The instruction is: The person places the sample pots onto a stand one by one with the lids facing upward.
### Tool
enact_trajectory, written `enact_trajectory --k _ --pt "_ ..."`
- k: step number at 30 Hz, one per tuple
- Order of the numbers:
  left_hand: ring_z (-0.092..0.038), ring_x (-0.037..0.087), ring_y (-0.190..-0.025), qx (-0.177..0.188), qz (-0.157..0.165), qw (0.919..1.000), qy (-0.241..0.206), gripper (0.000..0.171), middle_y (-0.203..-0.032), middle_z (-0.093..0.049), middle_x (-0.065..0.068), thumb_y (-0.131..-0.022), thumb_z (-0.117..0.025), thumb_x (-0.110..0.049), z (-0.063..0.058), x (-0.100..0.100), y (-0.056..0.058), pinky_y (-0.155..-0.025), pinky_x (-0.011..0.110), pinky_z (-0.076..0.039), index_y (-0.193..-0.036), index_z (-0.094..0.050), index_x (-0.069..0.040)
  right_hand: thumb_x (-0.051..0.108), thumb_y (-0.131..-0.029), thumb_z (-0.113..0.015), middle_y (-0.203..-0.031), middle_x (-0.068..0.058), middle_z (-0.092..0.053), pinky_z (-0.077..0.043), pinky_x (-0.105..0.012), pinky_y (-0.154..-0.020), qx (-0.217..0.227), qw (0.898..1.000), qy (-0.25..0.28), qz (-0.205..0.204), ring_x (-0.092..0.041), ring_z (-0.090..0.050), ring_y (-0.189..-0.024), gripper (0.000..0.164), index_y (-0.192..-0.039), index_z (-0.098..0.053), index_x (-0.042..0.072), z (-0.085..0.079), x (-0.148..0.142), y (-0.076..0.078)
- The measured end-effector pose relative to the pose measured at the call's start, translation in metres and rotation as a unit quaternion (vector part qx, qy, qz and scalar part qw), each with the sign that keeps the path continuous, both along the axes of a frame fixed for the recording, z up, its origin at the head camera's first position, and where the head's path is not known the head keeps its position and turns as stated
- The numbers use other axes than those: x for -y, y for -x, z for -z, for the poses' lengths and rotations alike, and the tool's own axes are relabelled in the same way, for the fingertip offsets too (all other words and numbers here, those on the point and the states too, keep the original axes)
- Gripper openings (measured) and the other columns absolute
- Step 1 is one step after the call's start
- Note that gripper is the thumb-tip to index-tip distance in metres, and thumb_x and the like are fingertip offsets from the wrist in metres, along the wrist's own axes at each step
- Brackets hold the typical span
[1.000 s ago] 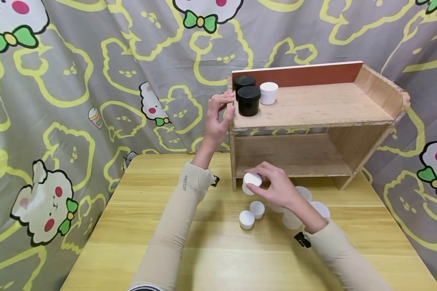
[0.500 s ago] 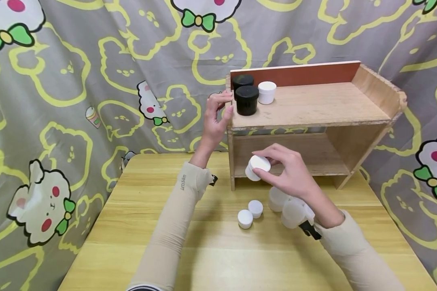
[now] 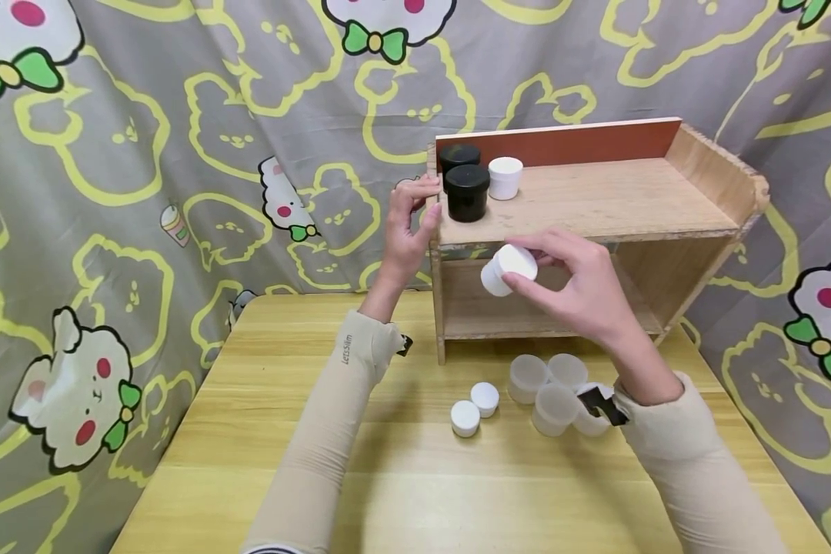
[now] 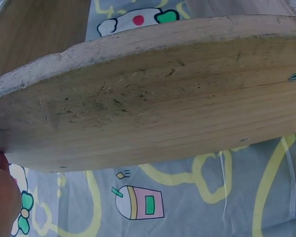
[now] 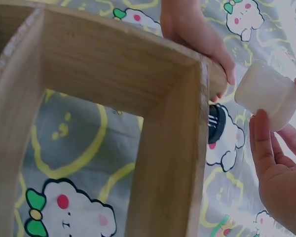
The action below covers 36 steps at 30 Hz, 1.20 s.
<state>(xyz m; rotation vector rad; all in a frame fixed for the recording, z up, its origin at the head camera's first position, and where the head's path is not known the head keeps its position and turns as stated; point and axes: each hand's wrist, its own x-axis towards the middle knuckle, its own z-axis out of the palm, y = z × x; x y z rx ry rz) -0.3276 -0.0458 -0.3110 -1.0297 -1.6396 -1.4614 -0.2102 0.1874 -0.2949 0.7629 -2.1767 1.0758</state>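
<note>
Tilted in front of the wooden shelf's upper board, a small white lidded jar is pinched between the thumb and fingers of my right hand. The right wrist view has the same jar beside the shelf's edge. My left hand grips the top of the shelf's left side panel, its fingers over the edge. In the left wrist view, part of that hand touches the panel. Near it on the top board stand two black jars and a white jar.
Two small white jars stand side by side on the wooden table. To their right, several translucent frosted jars are grouped, partly behind the right wrist. A patterned curtain hangs behind the shelf.
My right hand has lifted the white jar from near the table up to the height of the shelf's top board, tilting it. The left hand has stayed on the shelf.
</note>
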Motion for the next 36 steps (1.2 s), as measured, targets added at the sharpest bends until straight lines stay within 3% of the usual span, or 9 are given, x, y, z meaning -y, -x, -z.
enact_trajectory --k 6,14,23,36 --pt "-0.048 0.049 -0.132 -0.003 0.000 1.0000 0.000 0.025 -0.124 -0.055 0.035 -0.094 -0.056 0.004 0.000 0.001 -0.001 -0.111 0.039 -0.048 -0.116 -0.059 0.016 0.004 -0.080 -0.086 -0.105 -0.008 -0.075 -0.052 -0.010 -0.083 0.014 1.000 0.019 0.007 0.002 -0.063 -0.091 0.044 -0.123 -0.076 0.006 -0.018 -0.005 0.009" --pt "-0.048 0.050 -0.133 -0.002 0.003 1.0000 -0.003 0.024 -0.125 -0.054 0.036 -0.094 -0.056 0.006 0.001 0.001 0.001 -0.111 0.040 -0.048 -0.115 -0.058 0.017 0.011 -0.083 -0.085 -0.113 -0.013 -0.073 -0.050 -0.008 -0.084 0.084 0.994 0.061 0.043 0.002 -0.065 -0.089 0.045 -0.125 -0.071 0.003 -0.036 -0.008 0.026" --pt "-0.048 0.049 -0.133 0.006 0.000 1.0000 0.001 0.024 -0.126 -0.055 0.035 -0.094 -0.057 0.007 0.001 0.001 -0.001 -0.110 0.031 -0.047 -0.116 -0.059 0.015 0.020 -0.082 -0.087 -0.106 -0.006 -0.072 -0.047 -0.010 -0.079 0.091 0.990 0.061 0.086 -0.001 -0.063 -0.084 0.043 -0.120 -0.073 0.005 -0.041 -0.013 0.049" --pt "-0.048 0.049 -0.133 0.009 0.003 1.0000 -0.001 0.024 -0.125 -0.055 0.035 -0.093 -0.057 0.006 0.000 0.001 0.000 -0.111 0.032 -0.047 -0.115 -0.059 0.016 0.024 -0.082 -0.087 -0.099 0.006 -0.071 -0.047 -0.015 -0.075 0.101 0.988 0.075 0.090 -0.002 -0.062 -0.080 0.044 -0.120 -0.074 0.006 -0.043 -0.012 0.071"
